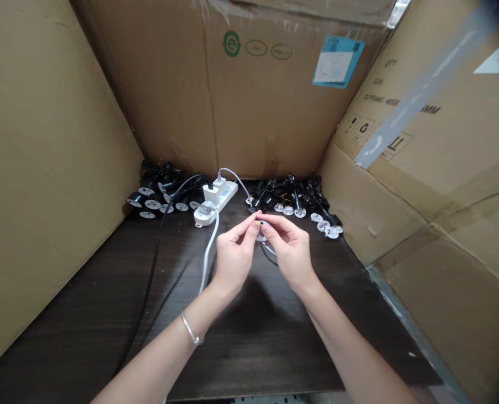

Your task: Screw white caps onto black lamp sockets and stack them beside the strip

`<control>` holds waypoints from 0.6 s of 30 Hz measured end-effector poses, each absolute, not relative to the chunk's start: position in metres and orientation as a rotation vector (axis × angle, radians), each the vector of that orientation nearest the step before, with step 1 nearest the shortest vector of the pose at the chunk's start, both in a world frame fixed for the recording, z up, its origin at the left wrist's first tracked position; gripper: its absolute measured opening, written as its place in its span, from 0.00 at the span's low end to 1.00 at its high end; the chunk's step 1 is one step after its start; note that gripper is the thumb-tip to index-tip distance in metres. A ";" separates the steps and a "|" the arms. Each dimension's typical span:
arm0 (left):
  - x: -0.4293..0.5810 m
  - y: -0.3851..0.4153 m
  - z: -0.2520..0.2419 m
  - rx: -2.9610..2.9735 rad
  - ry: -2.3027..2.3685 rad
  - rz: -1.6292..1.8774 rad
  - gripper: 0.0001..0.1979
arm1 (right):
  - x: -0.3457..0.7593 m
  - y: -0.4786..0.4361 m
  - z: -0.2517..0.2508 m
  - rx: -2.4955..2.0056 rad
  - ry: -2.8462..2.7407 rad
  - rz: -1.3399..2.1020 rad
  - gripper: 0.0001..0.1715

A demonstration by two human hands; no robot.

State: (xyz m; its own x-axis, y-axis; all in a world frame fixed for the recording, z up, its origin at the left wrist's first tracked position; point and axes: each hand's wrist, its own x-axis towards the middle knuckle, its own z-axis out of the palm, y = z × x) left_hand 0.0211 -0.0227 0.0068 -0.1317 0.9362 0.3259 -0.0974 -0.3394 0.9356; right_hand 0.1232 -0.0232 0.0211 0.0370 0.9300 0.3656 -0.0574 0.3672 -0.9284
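Above the middle of the dark table, my left hand (238,247) and my right hand (289,245) meet at their fingertips. Both are closed on a small round white disc (261,238), pinched between thumbs and forefingers. A dark spot shows near the top of the disc, by the thumb tips. Just behind my fingers is a small black part (253,210) joined to a white cable (244,187). A thin cable loop (269,252) hangs beneath my right hand. My fingers cover much of the disc.
A white power strip (228,193) with plugged-in adapters stands behind my left hand. Black cylindrical parts with white round ends lie in a left pile (152,193) and a right pile (300,202). A black cable (153,264) crosses the table (249,359). Cardboard walls (275,112) enclose three sides.
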 end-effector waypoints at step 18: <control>0.015 -0.018 0.014 1.371 0.755 1.468 0.17 | 0.137 -0.015 0.025 -0.816 -1.306 1.019 0.18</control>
